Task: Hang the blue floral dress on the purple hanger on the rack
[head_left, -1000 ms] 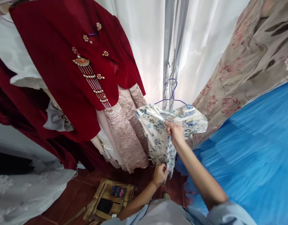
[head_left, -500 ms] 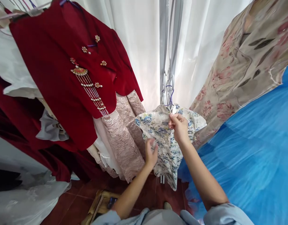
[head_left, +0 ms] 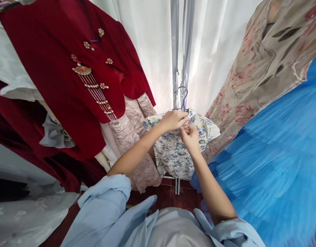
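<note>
A white blouse with a blue and yellow floral print hangs from a purple hanger in the middle of the head view. My left hand reaches across its upper front, fingers closed at the collar. Just below and to the right, my right hand pinches the front edge near the neck. The two hands' fingertips almost meet. They hide part of the neckline, so any small fastener between the fingers cannot be made out.
A dark red jacket with beaded brooches hangs left, over a pink brocade skirt. To the right are a beige floral dress and blue tulle. A metal stand rises before a white curtain.
My left hand has risen from beside the blouse's middle to its collar, next to my right hand. The blouse's lower point no longer hangs down in front. The view has shifted slightly.
</note>
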`<state>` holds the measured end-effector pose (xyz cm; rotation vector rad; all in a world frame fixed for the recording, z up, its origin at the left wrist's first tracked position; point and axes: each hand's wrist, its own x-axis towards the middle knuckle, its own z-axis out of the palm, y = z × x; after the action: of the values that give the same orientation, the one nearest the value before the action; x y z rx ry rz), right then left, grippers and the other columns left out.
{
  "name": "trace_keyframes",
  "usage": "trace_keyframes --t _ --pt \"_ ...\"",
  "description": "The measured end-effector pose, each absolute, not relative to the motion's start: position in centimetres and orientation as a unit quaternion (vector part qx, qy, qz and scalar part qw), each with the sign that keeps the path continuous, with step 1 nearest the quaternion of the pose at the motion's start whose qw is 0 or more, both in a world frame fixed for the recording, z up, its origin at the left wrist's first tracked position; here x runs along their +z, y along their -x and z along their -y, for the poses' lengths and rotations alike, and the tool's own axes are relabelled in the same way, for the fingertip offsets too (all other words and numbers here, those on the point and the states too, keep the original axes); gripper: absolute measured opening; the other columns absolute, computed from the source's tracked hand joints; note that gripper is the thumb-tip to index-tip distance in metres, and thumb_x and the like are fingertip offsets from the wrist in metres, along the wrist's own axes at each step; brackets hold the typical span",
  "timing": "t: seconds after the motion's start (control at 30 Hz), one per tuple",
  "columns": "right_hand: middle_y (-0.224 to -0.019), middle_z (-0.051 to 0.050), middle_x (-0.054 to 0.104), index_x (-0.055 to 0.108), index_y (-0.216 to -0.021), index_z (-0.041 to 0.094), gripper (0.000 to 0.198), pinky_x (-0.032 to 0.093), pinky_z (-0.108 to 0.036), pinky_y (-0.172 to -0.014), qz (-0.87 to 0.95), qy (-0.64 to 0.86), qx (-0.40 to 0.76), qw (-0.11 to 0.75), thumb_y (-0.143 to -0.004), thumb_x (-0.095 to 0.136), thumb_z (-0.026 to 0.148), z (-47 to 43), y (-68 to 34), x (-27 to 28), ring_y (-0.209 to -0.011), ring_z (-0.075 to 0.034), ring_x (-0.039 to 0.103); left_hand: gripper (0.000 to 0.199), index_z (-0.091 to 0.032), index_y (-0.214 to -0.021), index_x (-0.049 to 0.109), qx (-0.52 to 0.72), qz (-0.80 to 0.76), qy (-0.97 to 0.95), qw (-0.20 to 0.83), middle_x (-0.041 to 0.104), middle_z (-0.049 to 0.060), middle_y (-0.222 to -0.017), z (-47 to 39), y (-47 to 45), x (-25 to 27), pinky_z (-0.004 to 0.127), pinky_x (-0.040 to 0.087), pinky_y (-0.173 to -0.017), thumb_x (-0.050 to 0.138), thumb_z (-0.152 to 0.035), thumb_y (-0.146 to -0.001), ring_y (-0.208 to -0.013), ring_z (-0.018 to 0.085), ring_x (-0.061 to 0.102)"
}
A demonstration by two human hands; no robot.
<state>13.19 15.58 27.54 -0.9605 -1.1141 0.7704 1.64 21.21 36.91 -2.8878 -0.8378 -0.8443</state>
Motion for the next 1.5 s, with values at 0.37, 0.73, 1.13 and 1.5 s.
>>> trace_keyframes --t 0.37,0.73,1.13,1.5 --pt "-0.047 0.005 0.048 0.051 -0.063 0.023 0.04 0.033 -0.025 -0.047 0.424 0.567 0.399 0.582 -0.072 0.066 0.059 -10.5 -9.1 9.0 -0.046 -0.013 0.044 0.04 -0.016 -0.074 0.069 -0.362 0.262 0.891 -0.081 0.051 -0.002 -0.057 -24.2 -0.4 38.8 0.029 0.035 -0.065 0.062 -0.051 -0.094 -0.058 0.013 0.047" --pt "-0.05 0.002 0.055 0.064 -0.079 0.017 0.05 0.04 -0.026 -0.047 0.441 0.524 0.499 0.531 -0.08 0.063 0.067 -7.1 -7.6 3.8 -0.045 -0.015 0.048 0.053 -0.021 -0.068 0.035 -0.661 0.408 0.376 -0.505 0.012 -0.011 -0.05 -32.9 16.1 34.2 0.019 0.013 -0.043 0.044 -0.062 -0.101 -0.043 0.006 0.009" --pt "-0.073 -0.004 0.064 0.065 -0.074 0.017 0.016 0.051 -0.037 -0.076 0.589 0.483 0.541 0.356 -0.069 0.065 0.032 -6.7 -12.1 4.6 -0.077 -0.023 0.058 0.052 -0.014 -0.068 0.065 -0.336 0.359 0.613 -0.619 0.053 -0.002 -0.059 -12.1 -2.9 9.7 0.025 0.037 -0.062 0.078 -0.064 -0.069 -0.06 0.012 0.046" --pt "-0.058 0.007 0.029 0.04 -0.059 0.018 0.052 0.018 -0.023 -0.052 0.628 0.385 0.625 0.26 -0.085 0.072 0.051 -1.4 -23.7 17.8 -0.055 -0.007 0.023 0.064 -0.017 -0.077 0.069 -0.077 0.316 0.657 -0.68 0.05 -0.001 -0.067 -5.6 5.2 3.4 0.03 0.042 -0.065 0.077 -0.078 -0.059 -0.065 0.015 0.046"
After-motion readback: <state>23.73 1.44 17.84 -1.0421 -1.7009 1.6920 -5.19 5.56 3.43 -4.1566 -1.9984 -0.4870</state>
